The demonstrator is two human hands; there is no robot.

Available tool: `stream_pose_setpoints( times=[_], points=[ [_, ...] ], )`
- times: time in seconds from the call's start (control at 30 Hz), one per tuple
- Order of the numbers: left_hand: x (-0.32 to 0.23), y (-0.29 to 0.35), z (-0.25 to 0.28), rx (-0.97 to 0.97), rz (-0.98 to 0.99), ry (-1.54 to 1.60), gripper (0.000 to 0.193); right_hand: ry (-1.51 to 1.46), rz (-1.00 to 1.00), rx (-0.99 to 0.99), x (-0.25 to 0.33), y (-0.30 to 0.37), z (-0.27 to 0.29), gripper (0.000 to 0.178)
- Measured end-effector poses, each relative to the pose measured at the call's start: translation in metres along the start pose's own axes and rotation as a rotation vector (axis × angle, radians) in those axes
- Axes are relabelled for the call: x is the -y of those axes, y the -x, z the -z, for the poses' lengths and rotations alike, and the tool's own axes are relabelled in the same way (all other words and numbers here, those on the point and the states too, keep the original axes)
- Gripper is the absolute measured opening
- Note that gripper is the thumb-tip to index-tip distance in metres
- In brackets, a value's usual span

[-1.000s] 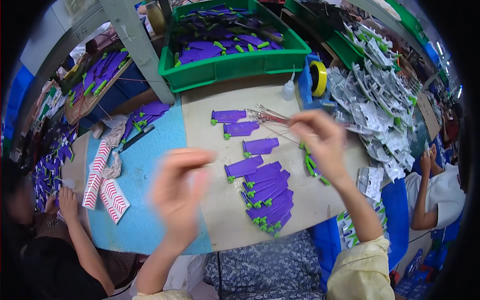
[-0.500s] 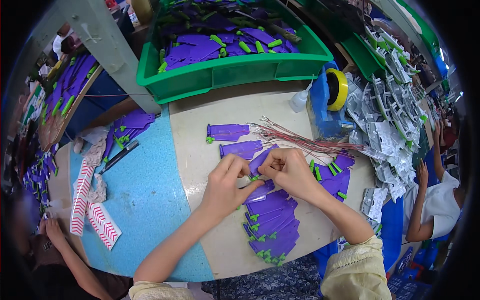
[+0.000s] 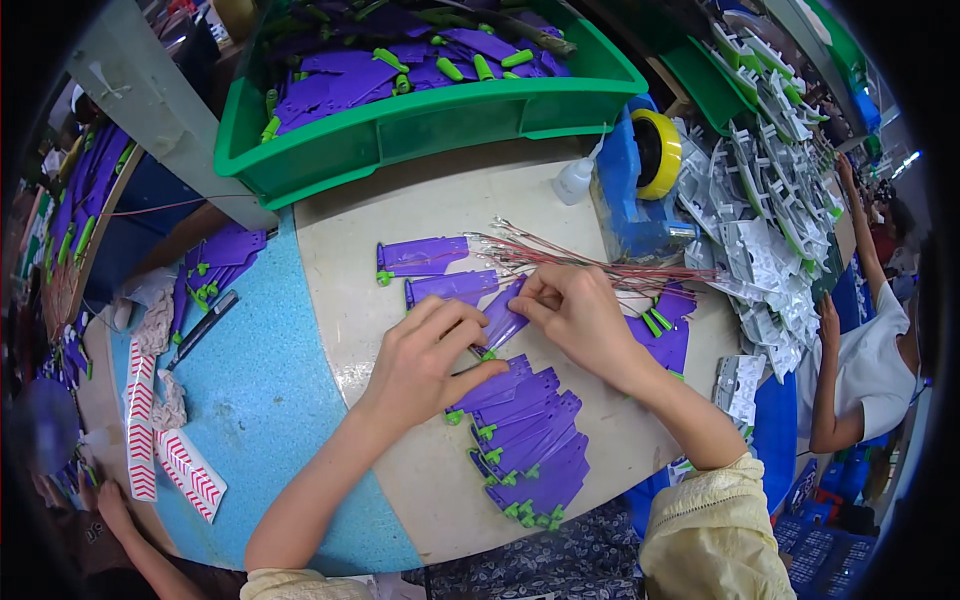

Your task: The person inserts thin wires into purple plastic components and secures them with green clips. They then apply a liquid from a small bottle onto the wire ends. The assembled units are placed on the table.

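Between my hands lies a flat purple plastic piece [image 3: 504, 322] with a small green part at its near end. My left hand [image 3: 420, 355] grips that near end, fingers on one side and thumb on the other. The fingertips of my right hand [image 3: 585, 320] are pinched together at the piece's right edge; whether they also hold a thin wire is too small to tell. Two similar purple pieces [image 3: 422, 256] lie just beyond my left hand. Nearer me is a fanned stack of purple pieces [image 3: 530, 430] with green ends. A bundle of thin red and dark wires [image 3: 600, 265] stretches behind my right hand.
A green bin [image 3: 420, 125] full of purple and green parts stands at the back. Beside it are a white dropper bottle [image 3: 574, 180] and a blue tape dispenser [image 3: 625, 190] with yellow tape. Grey plastic parts [image 3: 760, 260] are heaped right. A black pen [image 3: 203, 330] and striped strips [image 3: 143, 430] lie left.
My right fingertips have moved from near the green end toward the far end of the purple piece. My left hand stays at its near end. The whole view has shifted slightly.
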State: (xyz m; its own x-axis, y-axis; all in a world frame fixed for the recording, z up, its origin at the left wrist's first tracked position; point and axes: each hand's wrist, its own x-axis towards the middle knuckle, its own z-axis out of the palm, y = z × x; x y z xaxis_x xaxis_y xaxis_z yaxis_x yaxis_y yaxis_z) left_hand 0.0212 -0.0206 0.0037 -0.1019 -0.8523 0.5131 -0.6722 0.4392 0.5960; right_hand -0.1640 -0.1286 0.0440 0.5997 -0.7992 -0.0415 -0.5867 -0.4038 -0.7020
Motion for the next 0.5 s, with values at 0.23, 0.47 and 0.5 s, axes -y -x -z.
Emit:
stream_pose_setpoints(
  times=[0.23, 0.47, 0.5],
  points=[
    [0.001, 0.002, 0.001, -0.002, 0.032, 0.048, 0.030, -0.140, 0.191, 0.281, 0.001, 0.004, 0.020, 0.002],
    [0.000, 0.003, 0.002, 0.029, 0.039, 0.004, 0.029, -0.149, -0.075, 0.132, -0.004, -0.017, 0.007, 0.005],
    [0.000, 0.003, 0.003, 0.054, 0.023, -0.007, 0.028, -0.183, -0.096, 0.116, -0.006, -0.017, 0.004, 0.007]
  ],
)
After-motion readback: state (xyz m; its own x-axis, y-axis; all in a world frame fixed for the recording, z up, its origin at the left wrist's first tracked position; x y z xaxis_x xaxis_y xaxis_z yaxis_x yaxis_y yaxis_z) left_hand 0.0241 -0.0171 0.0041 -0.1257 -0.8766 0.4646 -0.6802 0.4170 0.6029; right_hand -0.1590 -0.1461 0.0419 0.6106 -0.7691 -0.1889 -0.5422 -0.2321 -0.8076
